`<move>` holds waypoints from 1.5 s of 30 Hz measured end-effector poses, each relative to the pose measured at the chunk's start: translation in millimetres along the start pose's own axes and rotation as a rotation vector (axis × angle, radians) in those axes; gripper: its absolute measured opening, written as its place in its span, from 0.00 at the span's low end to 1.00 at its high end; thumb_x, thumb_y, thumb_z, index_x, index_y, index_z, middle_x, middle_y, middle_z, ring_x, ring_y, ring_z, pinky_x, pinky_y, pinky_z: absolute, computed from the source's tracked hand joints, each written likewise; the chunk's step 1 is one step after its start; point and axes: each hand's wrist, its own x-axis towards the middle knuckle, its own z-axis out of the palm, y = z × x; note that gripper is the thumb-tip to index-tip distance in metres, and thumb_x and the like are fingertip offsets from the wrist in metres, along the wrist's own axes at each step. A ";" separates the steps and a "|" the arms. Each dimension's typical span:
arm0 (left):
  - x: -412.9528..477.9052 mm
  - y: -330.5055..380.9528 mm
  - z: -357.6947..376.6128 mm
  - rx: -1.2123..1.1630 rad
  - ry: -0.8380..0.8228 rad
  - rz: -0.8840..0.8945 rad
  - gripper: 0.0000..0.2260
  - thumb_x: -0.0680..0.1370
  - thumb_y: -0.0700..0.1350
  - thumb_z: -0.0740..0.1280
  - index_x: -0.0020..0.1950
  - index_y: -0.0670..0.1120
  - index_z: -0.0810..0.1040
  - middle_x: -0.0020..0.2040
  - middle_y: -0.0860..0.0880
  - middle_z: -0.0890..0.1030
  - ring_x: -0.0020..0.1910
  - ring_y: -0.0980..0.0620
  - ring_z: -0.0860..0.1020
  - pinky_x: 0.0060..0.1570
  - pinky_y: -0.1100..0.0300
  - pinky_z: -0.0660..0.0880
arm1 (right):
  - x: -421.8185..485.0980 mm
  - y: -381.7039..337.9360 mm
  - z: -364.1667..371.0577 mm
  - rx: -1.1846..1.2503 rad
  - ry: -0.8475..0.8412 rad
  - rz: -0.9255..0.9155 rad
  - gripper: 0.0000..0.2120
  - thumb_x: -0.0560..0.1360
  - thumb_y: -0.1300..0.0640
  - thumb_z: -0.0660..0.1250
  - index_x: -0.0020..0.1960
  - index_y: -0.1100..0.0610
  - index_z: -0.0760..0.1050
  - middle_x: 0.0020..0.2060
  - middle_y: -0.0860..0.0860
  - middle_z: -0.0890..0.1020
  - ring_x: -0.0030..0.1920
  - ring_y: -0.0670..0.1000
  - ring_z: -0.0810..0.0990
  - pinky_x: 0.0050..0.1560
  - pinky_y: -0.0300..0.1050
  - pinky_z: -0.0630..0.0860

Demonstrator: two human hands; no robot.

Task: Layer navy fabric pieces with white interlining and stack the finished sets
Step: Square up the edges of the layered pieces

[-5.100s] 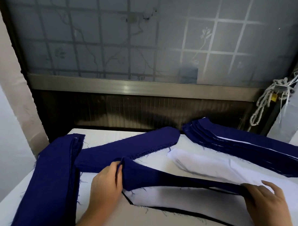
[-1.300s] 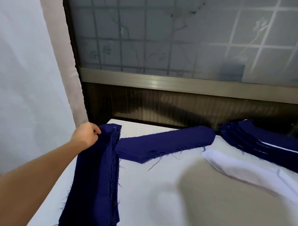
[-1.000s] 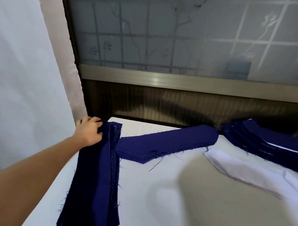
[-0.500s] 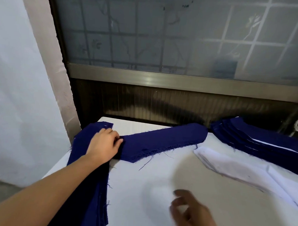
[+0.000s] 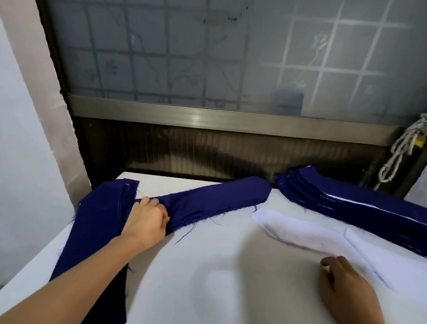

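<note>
Left hand (image 5: 147, 220) seen with fingers curled, near end of navy strip pile (image 5: 216, 200) pinched at fingertips; pile stretched away to right of that hand. Second navy pile (image 5: 96, 225) lain under left wrist. Right hand (image 5: 348, 292) rested on table (image 5: 215, 283), fingers loosely bent, nothing held. White interlining (image 5: 326, 236) spread just beyond its fingertips; finished stack (image 5: 363, 210) farther behind.

Navy fabric pieces (image 5: 213, 200) centre and left, white interlining (image 5: 326, 236) right, white worktop (image 5: 215, 283), grey grid-patterned frosted window (image 5: 211, 52) top.
</note>
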 end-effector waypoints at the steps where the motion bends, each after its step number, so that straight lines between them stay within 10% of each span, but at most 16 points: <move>1: -3.4 1.4 3.7 -0.042 0.007 0.035 0.07 0.80 0.50 0.63 0.50 0.54 0.80 0.55 0.56 0.74 0.57 0.52 0.69 0.57 0.58 0.65 | -1.1 -1.0 -1.3 0.006 -0.008 -0.009 0.09 0.75 0.58 0.66 0.55 0.53 0.77 0.48 0.49 0.78 0.44 0.54 0.80 0.40 0.44 0.68; 10: -3.1 7.4 7.5 -0.643 0.089 -0.198 0.08 0.78 0.50 0.71 0.39 0.54 0.77 0.55 0.60 0.76 0.58 0.55 0.74 0.63 0.53 0.65 | -2.4 1.1 -6.2 0.064 0.011 -0.009 0.08 0.75 0.59 0.66 0.54 0.53 0.77 0.45 0.48 0.77 0.42 0.53 0.78 0.41 0.44 0.70; 18: 6.2 19.9 4.5 -0.626 0.081 -0.273 0.14 0.76 0.45 0.73 0.61 0.50 0.79 0.50 0.53 0.78 0.53 0.50 0.77 0.57 0.55 0.73 | -0.1 0.5 -7.2 0.076 0.011 -0.001 0.08 0.75 0.59 0.66 0.54 0.53 0.77 0.43 0.47 0.75 0.38 0.50 0.74 0.40 0.44 0.70; 27: -54.9 88.9 7.9 -0.459 0.263 0.464 0.00 0.75 0.42 0.72 0.45 0.47 0.82 0.40 0.53 0.79 0.36 0.50 0.78 0.37 0.56 0.76 | -0.7 2.3 -2.0 0.083 0.051 -0.037 0.04 0.73 0.61 0.68 0.48 0.55 0.79 0.41 0.49 0.78 0.37 0.52 0.78 0.38 0.46 0.72; 30: -61.4 107.0 14.6 -0.209 0.306 0.738 0.10 0.66 0.38 0.77 0.45 0.48 0.82 0.36 0.52 0.75 0.30 0.51 0.73 0.30 0.58 0.73 | 0.0 2.3 -0.8 0.076 0.057 -0.038 0.03 0.74 0.61 0.68 0.47 0.55 0.79 0.41 0.49 0.78 0.37 0.52 0.78 0.37 0.47 0.72; 39: -63.5 106.0 24.5 -0.284 0.531 0.721 0.08 0.73 0.46 0.75 0.40 0.47 0.77 0.35 0.52 0.72 0.31 0.51 0.68 0.30 0.59 0.69 | 2.3 -5.7 9.1 -0.059 0.122 -0.224 0.17 0.65 0.62 0.76 0.54 0.59 0.80 0.45 0.53 0.81 0.42 0.56 0.81 0.40 0.49 0.77; 45: -62.6 109.3 22.1 -0.279 0.597 0.789 0.11 0.78 0.52 0.70 0.44 0.49 0.70 0.31 0.53 0.73 0.27 0.53 0.70 0.27 0.61 0.69 | 5.9 -82.7 40.5 -0.035 0.083 -0.664 0.33 0.67 0.50 0.71 0.71 0.49 0.68 0.68 0.43 0.73 0.69 0.47 0.69 0.71 0.49 0.61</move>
